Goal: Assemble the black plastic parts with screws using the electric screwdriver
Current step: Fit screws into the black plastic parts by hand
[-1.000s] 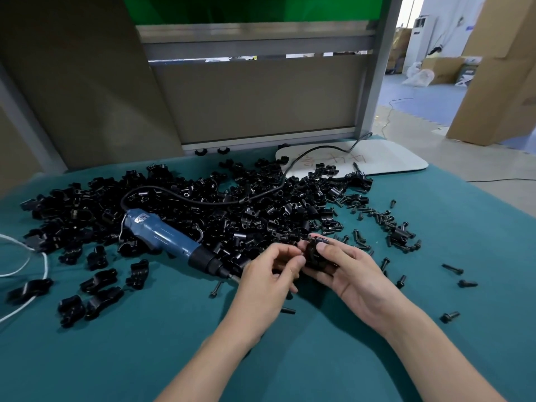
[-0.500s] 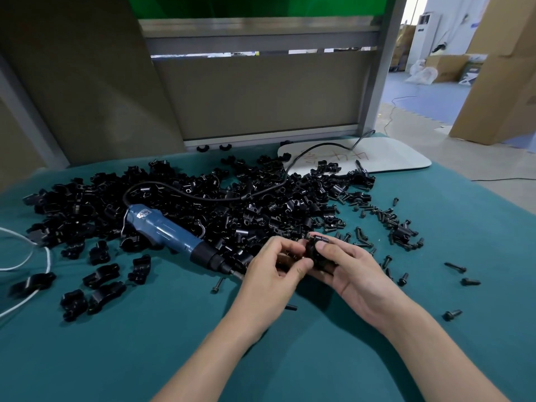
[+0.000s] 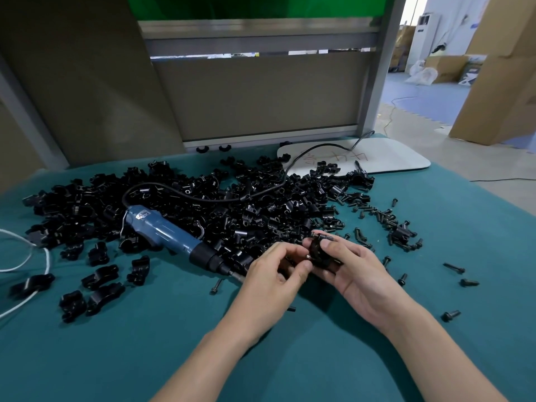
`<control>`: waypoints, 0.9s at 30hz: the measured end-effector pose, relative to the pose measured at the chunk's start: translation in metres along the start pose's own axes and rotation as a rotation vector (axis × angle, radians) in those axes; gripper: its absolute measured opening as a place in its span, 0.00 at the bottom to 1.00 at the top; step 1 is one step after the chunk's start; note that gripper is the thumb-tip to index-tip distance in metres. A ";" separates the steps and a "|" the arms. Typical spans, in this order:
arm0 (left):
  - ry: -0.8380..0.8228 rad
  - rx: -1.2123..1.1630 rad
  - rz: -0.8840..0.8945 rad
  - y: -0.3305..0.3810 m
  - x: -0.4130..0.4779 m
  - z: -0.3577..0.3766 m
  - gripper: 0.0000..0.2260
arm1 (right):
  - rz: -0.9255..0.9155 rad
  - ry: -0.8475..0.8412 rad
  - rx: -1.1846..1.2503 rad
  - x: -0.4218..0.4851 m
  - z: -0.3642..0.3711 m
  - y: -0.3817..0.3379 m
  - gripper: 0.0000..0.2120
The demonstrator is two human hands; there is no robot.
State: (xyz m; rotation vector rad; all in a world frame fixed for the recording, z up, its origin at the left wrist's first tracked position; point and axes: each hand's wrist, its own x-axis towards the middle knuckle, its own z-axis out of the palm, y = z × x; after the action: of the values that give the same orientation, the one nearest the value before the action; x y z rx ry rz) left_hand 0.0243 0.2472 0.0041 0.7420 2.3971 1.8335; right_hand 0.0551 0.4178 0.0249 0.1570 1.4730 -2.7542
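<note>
A large heap of black plastic parts [image 3: 203,204] covers the back of the teal table [image 3: 145,338]. My right hand [image 3: 351,271] grips one black plastic part [image 3: 319,250] just in front of the heap, thumb on top. My left hand [image 3: 275,274] pinches at the left side of that same part, where a small metal piece shows. The blue electric screwdriver [image 3: 168,236] lies on the heap, its tip pointing at my left hand and untouched. Loose black screws [image 3: 380,219] are scattered to the right.
Several finished-looking black parts [image 3: 101,282] lie apart at the front left. A white cord [image 3: 26,256] runs in from the left edge. A white board [image 3: 377,161] lies at the back right, with the screwdriver's black cable [image 3: 220,198] crossing the heap. A panel wall stands behind.
Both hands stay together on the same black part, with only small finger shifts. The view has tilted slightly.
</note>
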 end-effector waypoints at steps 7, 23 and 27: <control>0.007 0.053 -0.060 -0.003 0.001 -0.002 0.06 | -0.019 -0.051 -0.110 0.000 0.000 0.002 0.16; -0.003 0.182 0.048 0.000 -0.004 -0.001 0.05 | 0.002 -0.048 -0.095 -0.002 0.001 0.000 0.15; -0.008 0.169 0.085 0.002 -0.004 -0.002 0.04 | 0.014 -0.043 -0.099 -0.001 0.000 -0.001 0.15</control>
State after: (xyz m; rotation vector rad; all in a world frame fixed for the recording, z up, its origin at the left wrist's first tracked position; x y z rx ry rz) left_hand 0.0280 0.2440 0.0056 0.8757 2.5777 1.6670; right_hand 0.0557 0.4178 0.0256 0.1053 1.5867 -2.6491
